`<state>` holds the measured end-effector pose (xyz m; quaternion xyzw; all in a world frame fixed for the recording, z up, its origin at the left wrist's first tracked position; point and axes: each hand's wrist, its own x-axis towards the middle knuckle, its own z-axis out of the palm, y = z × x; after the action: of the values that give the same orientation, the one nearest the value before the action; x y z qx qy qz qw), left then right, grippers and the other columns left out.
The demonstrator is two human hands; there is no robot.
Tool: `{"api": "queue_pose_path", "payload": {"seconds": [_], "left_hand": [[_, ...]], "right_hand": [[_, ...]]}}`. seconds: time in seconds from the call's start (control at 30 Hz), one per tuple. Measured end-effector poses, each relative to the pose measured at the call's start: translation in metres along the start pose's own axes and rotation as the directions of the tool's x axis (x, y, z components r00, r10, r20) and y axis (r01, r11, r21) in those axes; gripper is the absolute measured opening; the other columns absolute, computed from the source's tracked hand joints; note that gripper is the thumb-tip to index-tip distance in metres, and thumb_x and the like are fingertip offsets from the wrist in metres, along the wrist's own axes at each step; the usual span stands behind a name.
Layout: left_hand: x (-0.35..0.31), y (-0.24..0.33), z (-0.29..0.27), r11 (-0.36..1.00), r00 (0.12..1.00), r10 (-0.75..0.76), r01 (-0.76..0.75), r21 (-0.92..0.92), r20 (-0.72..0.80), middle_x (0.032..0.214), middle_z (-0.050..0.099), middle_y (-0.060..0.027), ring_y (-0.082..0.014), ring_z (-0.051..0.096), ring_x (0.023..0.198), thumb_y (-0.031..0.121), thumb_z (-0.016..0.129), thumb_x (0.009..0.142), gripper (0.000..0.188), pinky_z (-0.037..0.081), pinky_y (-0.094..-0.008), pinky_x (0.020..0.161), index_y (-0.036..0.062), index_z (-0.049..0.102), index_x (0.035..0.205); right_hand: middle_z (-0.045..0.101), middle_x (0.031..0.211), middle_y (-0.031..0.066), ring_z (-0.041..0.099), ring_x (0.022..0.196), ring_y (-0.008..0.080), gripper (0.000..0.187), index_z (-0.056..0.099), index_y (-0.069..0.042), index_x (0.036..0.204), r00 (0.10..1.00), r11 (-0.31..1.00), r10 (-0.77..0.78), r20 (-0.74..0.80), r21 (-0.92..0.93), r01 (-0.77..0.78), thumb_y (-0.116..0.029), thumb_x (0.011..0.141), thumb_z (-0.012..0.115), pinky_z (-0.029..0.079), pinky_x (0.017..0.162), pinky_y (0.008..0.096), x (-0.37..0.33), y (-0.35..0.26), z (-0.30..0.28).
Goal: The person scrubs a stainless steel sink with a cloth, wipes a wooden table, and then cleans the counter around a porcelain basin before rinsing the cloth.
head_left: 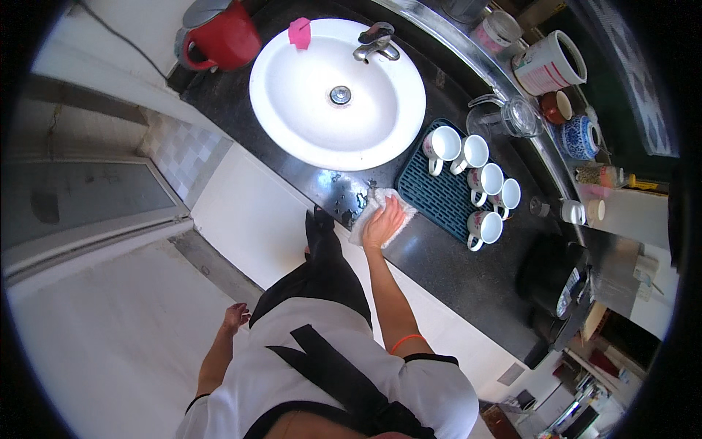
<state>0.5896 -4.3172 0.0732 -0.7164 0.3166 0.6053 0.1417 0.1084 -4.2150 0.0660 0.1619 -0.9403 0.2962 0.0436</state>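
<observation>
Here's the cloth (373, 205), white and fluffy, bunched at the front of the dark counter (450, 274), between basin and mat, and the right hand (385, 222) has it, palm down, fingers spread over the folds. The left hand (235, 316) hangs well away by the person's side, fingers loosely apart, nothing visible in them. This looks like wiping in full swing: beads of water (362, 197) gleam just beside the cloth, on the basin side, and getting those would call for a flat, firm sweep that way, steering clear of the mat. Now the surfaces: counter smooth, dark and glossy where wet; basin (267, 121) a shiny white oval, with a bright metal tap (376, 50) and a limp pink rag (299, 34) on its rim. On the other side, the mat (423, 192), dark blue-green and slotted, carries five white mugs (442, 143), round-mouthed, loop-handled. Past them stands a clear glass jug (515, 117); over beyond the basin, a rounded red pitcher (227, 38).
</observation>
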Motion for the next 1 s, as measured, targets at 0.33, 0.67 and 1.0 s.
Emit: {"api": "queue_pose_path", "payload": {"seconds": [0.33,0.67,1.0], "left_hand": [[-0.02,0.115,-0.029,0.992,0.999,0.045,-0.041,0.12,-0.027,0.089,0.057,-0.0058,-0.0155,0.059,0.074,0.026,0.051,0.085,0.032,0.047,-0.0259,0.062,0.0074,0.05,0.11],[0.004,0.191,-0.042,0.973,0.996,0.086,-0.09,0.212,0.029,0.088,0.059,-0.006,-0.0127,0.057,0.067,0.026,0.052,0.085,0.032,0.045,-0.0232,0.058,0.0063,0.05,0.11],[0.074,0.264,-0.106,0.923,0.977,0.128,-0.181,0.341,0.173,0.09,0.058,-0.0078,-0.0155,0.057,0.07,0.027,0.052,0.085,0.034,0.046,-0.0241,0.055,0.005,0.049,0.111]], "right_hand": [[0.042,0.119,0.0186,0.04,0.109,0.0299,0.035,0.041,0.002,0.114,0.743,0.323,0.656,0.133,0.84,-0.436,-0.022,0.09,0.038,0.029,0.093,0.0394,0.084,-0.094,0.073],[0.04,0.122,0.0206,0.034,0.116,0.0372,0.039,0.044,-0.008,0.121,0.986,0.997,-0.049,0.162,0.071,0.038,-0.021,0.084,0.047,0.02,0.1,0.0468,0.298,-0.052,0.043],[0.036,0.126,0.0217,0.031,0.117,0.0399,0.04,0.041,-0.002,0.12,0.973,0.995,0.098,-0.21,0.028,-0.094,-0.009,0.081,0.048,0.021,0.099,0.0476,0.191,-0.054,0.069]]}}
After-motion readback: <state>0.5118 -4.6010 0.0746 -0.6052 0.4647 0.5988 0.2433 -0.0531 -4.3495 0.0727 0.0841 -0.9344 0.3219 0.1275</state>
